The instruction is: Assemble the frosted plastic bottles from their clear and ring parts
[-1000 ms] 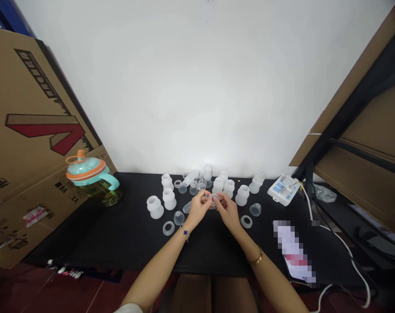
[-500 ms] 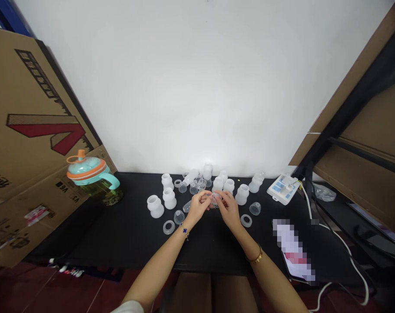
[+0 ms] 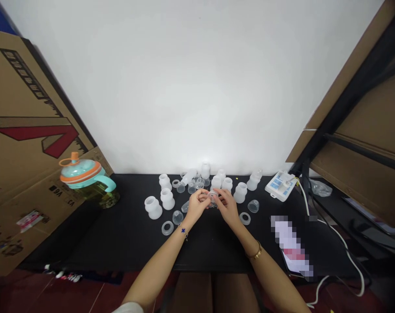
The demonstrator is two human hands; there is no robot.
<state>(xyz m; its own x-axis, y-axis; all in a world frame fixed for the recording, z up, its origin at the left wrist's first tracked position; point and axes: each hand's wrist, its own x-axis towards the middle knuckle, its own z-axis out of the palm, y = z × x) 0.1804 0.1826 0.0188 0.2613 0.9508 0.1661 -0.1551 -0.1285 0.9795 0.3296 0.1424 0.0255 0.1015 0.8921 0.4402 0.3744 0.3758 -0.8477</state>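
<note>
My left hand (image 3: 197, 207) and my right hand (image 3: 227, 208) meet above the table's middle, fingertips pinched around a small translucent ring-like piece (image 3: 213, 198). The fingers cover part of it, so its exact shape is unclear. Milky, waisted bottles without lids stand on both sides, such as one bottle (image 3: 153, 208) at left and another bottle (image 3: 240, 192) at right. Beside my left wrist lie a clear dome cap (image 3: 177, 217) and a pale screw ring (image 3: 167, 228). Right of my right hand are another screw ring (image 3: 244, 218) and a dome cap (image 3: 253, 206).
A handled jug (image 3: 89, 180) stands at left by a large carton (image 3: 24, 143). Several clear caps (image 3: 192, 187) cluster toward the wall. At right are a white compartment case (image 3: 281, 186), a phone-like slab (image 3: 291, 248) and a white cable (image 3: 345, 252). Black table (image 3: 213, 252) underneath.
The whole view has shifted slightly, with things on the table appearing a little further left. Both hands stay together on the translucent piece, their fingers slightly repositioned around it.
</note>
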